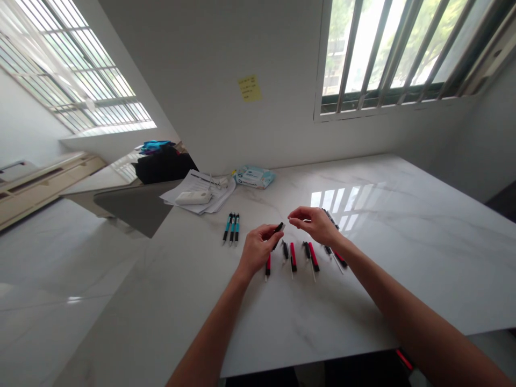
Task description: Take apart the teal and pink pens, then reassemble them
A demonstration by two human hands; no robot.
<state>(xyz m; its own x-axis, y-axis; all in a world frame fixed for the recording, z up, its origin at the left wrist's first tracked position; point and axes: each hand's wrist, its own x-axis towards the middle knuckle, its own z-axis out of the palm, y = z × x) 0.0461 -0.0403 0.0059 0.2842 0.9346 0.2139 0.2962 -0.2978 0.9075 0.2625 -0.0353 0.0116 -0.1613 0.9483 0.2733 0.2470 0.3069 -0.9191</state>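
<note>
One black pen part [281, 226], pinched in my left hand [257, 246], slants its long axis up toward my right hand [315, 223]; the latter's nearly meeting fingertips hover just beside, apart, any hold indiscernible to me.

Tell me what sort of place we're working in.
Probably a room in a home or small office; I can't tell which. A marble-patterned table stands below a barred window, with loose papers and pen parts on it.
</note>
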